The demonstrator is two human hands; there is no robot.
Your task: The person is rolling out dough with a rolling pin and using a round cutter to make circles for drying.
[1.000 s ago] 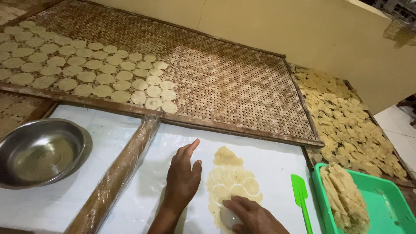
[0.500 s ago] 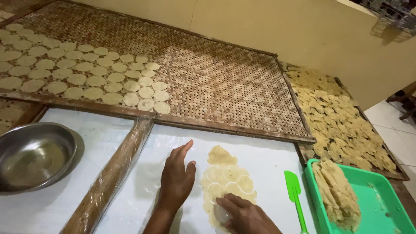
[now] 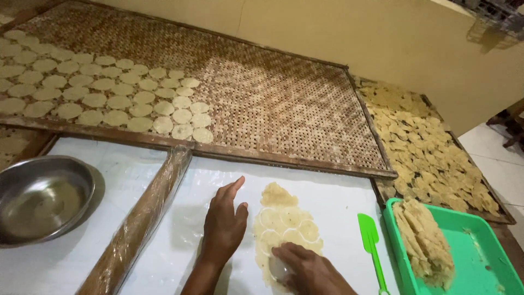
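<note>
Head view: left hand [image 3: 225, 223] flat, fingers spread, beside dough sheet [image 3: 285, 229]; right hand [image 3: 307, 269] clamped on round cutter [image 3: 277, 269].

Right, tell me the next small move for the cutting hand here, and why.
Probably lift the right hand with its round cutter and shift to uncut dough. The flattened dough sheet already carries several pressed circles in its middle, while its top lobe looks unmarked. The left hand lies flat on the white sheet beside the dough.
</note>
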